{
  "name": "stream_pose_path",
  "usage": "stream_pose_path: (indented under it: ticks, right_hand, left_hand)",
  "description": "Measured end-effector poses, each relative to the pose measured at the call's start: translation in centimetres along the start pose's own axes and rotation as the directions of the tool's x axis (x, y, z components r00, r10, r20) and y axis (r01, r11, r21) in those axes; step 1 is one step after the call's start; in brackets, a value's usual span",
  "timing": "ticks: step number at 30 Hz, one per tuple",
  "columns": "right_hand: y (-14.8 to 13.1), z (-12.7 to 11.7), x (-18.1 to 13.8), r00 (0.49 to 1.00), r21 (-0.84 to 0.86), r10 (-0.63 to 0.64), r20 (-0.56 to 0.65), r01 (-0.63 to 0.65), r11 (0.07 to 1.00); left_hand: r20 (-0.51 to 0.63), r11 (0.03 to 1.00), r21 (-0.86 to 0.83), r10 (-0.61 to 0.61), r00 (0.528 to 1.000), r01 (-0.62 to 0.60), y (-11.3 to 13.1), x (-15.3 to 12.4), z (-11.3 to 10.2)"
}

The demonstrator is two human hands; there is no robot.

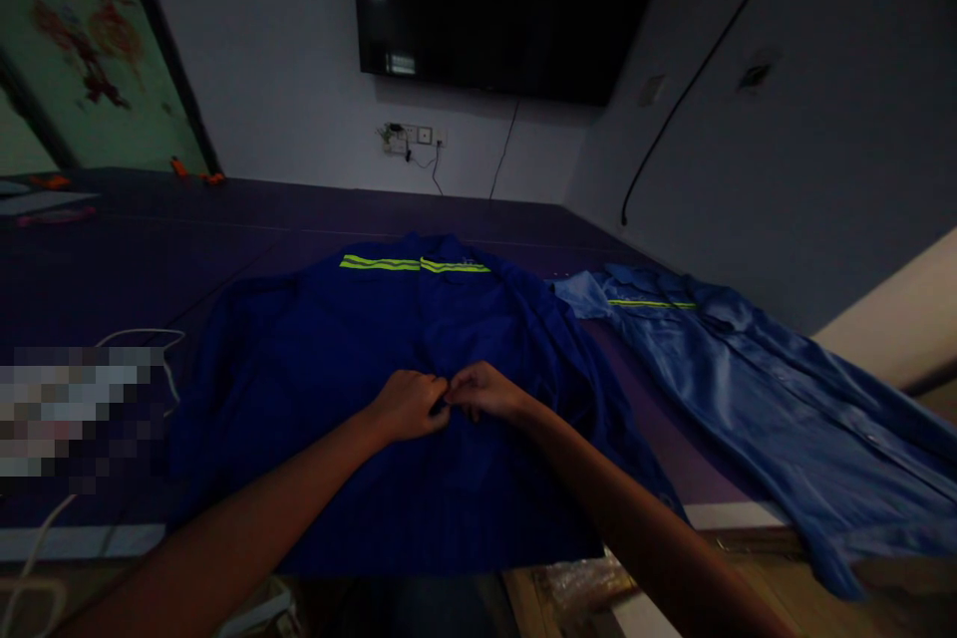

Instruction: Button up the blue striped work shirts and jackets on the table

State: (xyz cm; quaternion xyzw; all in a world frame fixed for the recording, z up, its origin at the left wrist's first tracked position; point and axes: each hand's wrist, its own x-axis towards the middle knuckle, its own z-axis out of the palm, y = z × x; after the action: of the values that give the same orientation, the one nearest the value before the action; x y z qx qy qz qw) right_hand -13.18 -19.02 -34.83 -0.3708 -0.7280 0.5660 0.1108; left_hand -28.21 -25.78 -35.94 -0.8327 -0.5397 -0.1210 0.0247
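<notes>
Count: 2 jackets, 2 hands, 1 TV.

Dark jacket (336,359) lies flat on the purple table (150,249), front up, collar end away from the person, hem at the near edge. Band of 2 yellow-green stripes (415,265) across the top, split at the centre line.

Left hand (408,406) and right hand (487,391) meet knuckle to knuckle at the middle of the dark jacket, on the front closure. Both have fingers curled in and pinched on the cloth at that seam. Too dim to see whether a button or a zip sits between them. Both forearms are bare and reach in from the near edge.

Light jacket (748,369) is spread on the right, just beside the dark one; their edges look to touch near the top. 1 stripe visible on it. Its lower part hangs past the table edge.

TV (508,0) is on the far wall, screen off. Socket cluster (415,135) sits below it. 1 black cable (673,120) runs down the right wall. 1 white cable (142,334) loops on the table, left of the dark jacket.
</notes>
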Motion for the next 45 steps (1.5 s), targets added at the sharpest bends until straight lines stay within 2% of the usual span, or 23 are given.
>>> stream_pose_path:
  ticks: [8,16,28,32,36,40,42,45]
  right_hand:
    - [0.3,-0.1,0.1,0.999,0.018,-0.051,0.013,0.051,0.999]
    - [-0.5,0.0,-0.3,1.0,0.02,0.016,-0.013,-0.015,1.0]
    - [-0.4,-0.3,-0.2,0.999,0.161,0.047,0.005,-0.048,0.986]
    - [-0.7,-0.4,-0.4,0.999,0.197,0.032,0.042,-0.04,0.98]
    - [-0.9,-0.7,-0.5,0.999,0.211,0.009,0.054,-0.02,0.977]
    - [-0.9,-1.3,-0.7,1.0,0.248,-0.008,0.02,0.003,0.969]
    - [-1.0,-1.6,-0.8,1.0,0.282,-0.029,-0.01,0.031,0.959]
    - [-1.4,-1.8,-1.2,0.998,0.314,-0.064,-0.009,0.063,0.947]
  left_hand:
    - [-0.004,1.0,-0.005,-0.023,1.0,0.023,0.0,0.1,0.3]
    - [-0.032,0.998,-0.054,-0.017,0.999,0.015,-0.1,0.0,0.2]
    - [-0.073,0.921,-0.388,0.002,0.997,-0.03,-1.0,-0.1,-0.7]
    - [-0.059,0.833,-0.553,-0.02,0.998,-0.016,-1.0,0.1,-0.9]
    - [0.01,0.637,-0.77,-0.018,1.0,0.019,-1.2,0.3,-1.0]
    - [0.108,0.457,-0.881,-0.05,0.993,0.119,-1.8,0.4,-0.9]
    - [0.134,0.413,-0.899,-0.063,0.989,0.148,-2.2,0.4,-0.8]
    - [0.112,0.41,-0.903,-0.057,0.992,0.125,-2.5,0.4,-1.0]
